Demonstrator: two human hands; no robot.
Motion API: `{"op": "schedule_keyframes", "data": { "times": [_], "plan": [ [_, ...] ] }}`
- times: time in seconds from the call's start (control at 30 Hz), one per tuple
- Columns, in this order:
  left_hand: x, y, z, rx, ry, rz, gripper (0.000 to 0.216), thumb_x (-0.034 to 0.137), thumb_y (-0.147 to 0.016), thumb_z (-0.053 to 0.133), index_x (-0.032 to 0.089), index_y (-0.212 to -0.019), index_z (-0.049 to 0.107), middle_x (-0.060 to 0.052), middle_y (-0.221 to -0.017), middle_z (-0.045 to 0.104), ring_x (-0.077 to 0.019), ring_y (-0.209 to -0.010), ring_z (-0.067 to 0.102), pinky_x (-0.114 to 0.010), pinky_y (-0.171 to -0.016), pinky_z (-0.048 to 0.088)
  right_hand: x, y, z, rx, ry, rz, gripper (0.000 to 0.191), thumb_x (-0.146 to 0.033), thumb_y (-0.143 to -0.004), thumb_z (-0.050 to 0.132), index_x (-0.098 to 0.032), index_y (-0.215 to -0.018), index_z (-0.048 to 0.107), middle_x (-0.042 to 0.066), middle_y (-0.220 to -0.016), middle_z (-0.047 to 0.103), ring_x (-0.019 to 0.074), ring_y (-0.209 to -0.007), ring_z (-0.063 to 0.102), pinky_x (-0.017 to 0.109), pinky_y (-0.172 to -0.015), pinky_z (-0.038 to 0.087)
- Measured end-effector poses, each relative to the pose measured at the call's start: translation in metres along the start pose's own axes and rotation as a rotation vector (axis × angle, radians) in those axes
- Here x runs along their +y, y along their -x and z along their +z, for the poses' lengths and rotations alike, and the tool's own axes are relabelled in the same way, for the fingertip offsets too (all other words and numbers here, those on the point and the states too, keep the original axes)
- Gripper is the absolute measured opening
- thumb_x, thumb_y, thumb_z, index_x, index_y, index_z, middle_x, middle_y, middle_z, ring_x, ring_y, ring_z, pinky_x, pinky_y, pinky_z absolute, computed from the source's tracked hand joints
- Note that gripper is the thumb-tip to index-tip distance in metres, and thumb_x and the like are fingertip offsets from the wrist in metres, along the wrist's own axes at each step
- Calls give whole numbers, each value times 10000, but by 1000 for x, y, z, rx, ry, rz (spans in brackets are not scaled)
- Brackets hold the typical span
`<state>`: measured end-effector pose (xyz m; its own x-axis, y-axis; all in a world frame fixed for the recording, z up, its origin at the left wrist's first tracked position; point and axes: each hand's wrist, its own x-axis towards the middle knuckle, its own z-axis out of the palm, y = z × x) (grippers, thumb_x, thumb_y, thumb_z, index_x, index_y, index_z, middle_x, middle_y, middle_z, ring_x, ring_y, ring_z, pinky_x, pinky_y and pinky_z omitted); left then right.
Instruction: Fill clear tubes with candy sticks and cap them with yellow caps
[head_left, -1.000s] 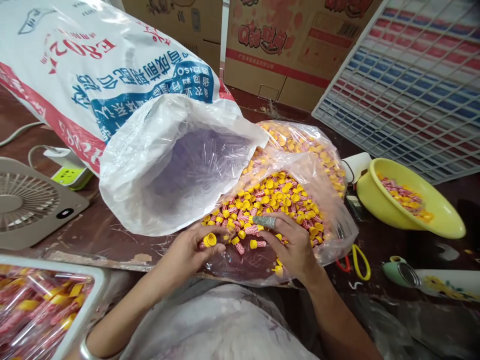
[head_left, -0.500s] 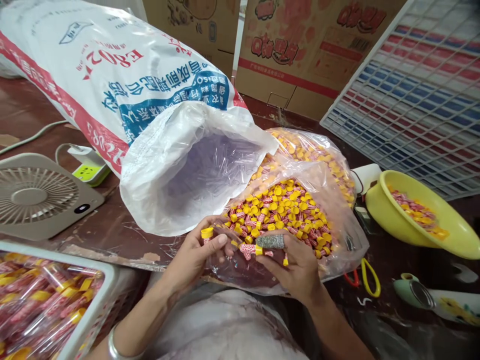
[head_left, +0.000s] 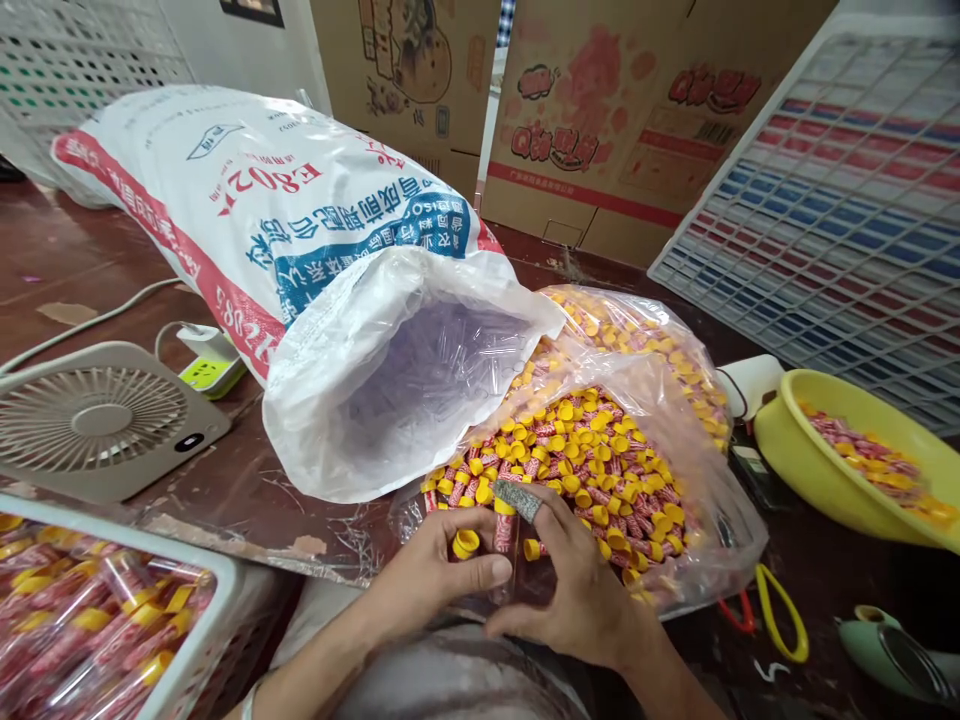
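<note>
Both hands have drawn back from the heap and closed in on each other since half a second ago. The left hand (head_left: 431,585) has its fingers curled narrow, thumb laid across, pinching a small yellow plastic cap (head_left: 465,543). The right hand (head_left: 581,600), forefinger tipped with a grey textured finger sleeve (head_left: 519,499), grips a slim clear plastic tube (head_left: 503,530). The tube stands upright between the two hands, over the near edge of a crinkled clear plastic bag (head_left: 731,545). It shows red-and-white striped filling and a yellow top.

Judging by how things lie, much remains. The bag is heaped with yellow-capped striped pieces, and the white woven sack (head_left: 300,220) beside it, lined in clear film, gapes with what look like empty tubes. Done work seems to sit in the white plastic basket (head_left: 214,570) at the left, packed with filled, capped tubes. A round yellow plastic bowl (head_left: 795,465) to the right holds a few more striped pieces. A beige desk fan (head_left: 97,415) lies flat beyond the basket.
</note>
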<state>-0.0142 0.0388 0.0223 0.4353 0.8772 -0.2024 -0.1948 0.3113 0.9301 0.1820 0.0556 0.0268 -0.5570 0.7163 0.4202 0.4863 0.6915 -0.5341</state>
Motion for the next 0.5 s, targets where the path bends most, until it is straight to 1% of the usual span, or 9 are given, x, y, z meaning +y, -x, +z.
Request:
{"op": "schedule_keyframes", "data": {
  "times": [0.03, 0.1, 0.2, 0.3, 0.37, 0.43, 0.47, 0.5],
  "plan": [
    [1, -2, 0, -2, 5, -5, 338, 476, -777, 763, 159, -782, 646, -5, -758, 602, -171, -761, 532, -261, -733, 404, -1, 1, 3, 33, 41, 20, 856, -643, -730, 812, -166, -1359, 480, 177, -1269, 607, 343, -1208, 598, 479, -1001, 554],
    [3, -4, -2, -13, -3, -5, 331, 468, -781, 763, 154, -818, 663, -9, -796, 606, -171, -788, 524, -257, -755, 398, -1, 3, 9, 101, 77, 34, 803, -590, -723, 833, -165, -1307, 483, 176, -1222, 608, 344, -1168, 609, 485, -963, 570],
    [4, -6, -5, -19, -18, -5, 317, 453, -789, 764, 152, -829, 674, -8, -820, 602, -166, -817, 515, -247, -782, 390, 0, -1, 12, 156, 102, -19, 702, -559, -740, 821, -177, -1232, 496, 156, -1146, 621, 334, -1090, 634, 497, -931, 575],
    [1, -8, -6, 4, 7, -27, 335, 454, -760, 789, 149, -794, 654, 1, -780, 591, -150, -780, 510, -230, -737, 388, 2, -5, 13, 158, 135, -72, 624, -557, -777, 785, -187, -1194, 505, 140, -1084, 639, 322, -1021, 658, 485, -872, 596],
    [-3, -9, -3, 21, 58, -65, 349, 450, -736, 808, 144, -787, 647, 6, -749, 586, -135, -727, 506, -218, -679, 384, 2, -7, 15, 189, 171, -87, 582, -555, -776, 772, -192, -1151, 514, 121, -992, 650, 318, -934, 672, 478, -798, 609],
    [-5, -12, 0, 12, 118, -103, 352, 428, -717, 824, 144, -865, 679, -2, -780, 620, -135, -721, 532, -222, -680, 415, 2, -9, 16, 221, 193, -87, 550, -544, -760, 774, -196, -1106, 524, 102, -910, 653, 315, -861, 674, 485, -758, 609],
    [-5, -14, 1, -6, 134, -110, 370, 411, -708, 831, 149, -931, 696, -12, -822, 648, -144, -741, 558, -236, -707, 442, 2, -9, 16, 210, 186, -85, 549, -537, -752, 785, -198, -1101, 530, 100, -909, 659, 317, -870, 676, 491, -774, 608],
    [-4, -17, 1, -33, 125, -110, 402, 392, -700, 834, 155, -996, 702, -23, -864, 672, -158, -766, 586, -256, -738, 468, 3, -9, 14, 173, 169, -81, 570, -532, -746, 800, -195, -1122, 536, 109, -955, 670, 325, -924, 677, 498, -816, 604]
  ]
}}
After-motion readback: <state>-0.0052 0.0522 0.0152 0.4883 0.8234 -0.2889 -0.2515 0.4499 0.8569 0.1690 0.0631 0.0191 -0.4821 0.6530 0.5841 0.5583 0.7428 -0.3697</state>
